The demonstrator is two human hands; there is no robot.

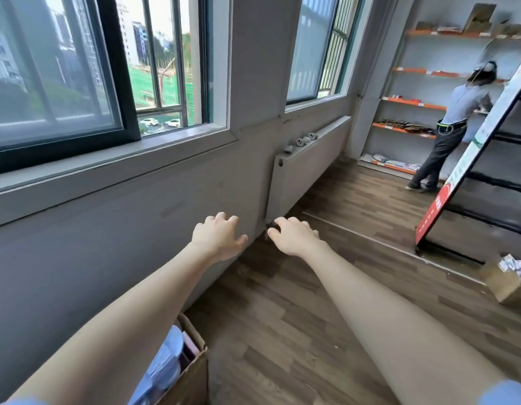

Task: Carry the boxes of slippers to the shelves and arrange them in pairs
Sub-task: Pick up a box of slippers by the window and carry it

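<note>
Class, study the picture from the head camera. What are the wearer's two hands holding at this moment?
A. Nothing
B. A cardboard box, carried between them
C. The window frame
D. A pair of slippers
A: the left hand and the right hand reach forward over the floor with loosely curled fingers and hold nothing, while the open cardboard box sits on the floor beneath the left forearm.

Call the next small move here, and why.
Probably pull both hands back and down to the open cardboard box under the left arm and grip its sides. The left hand and right hand reach forward holding nothing, the box holds pale blue packs, and the black shelves stand off to the right.
</note>
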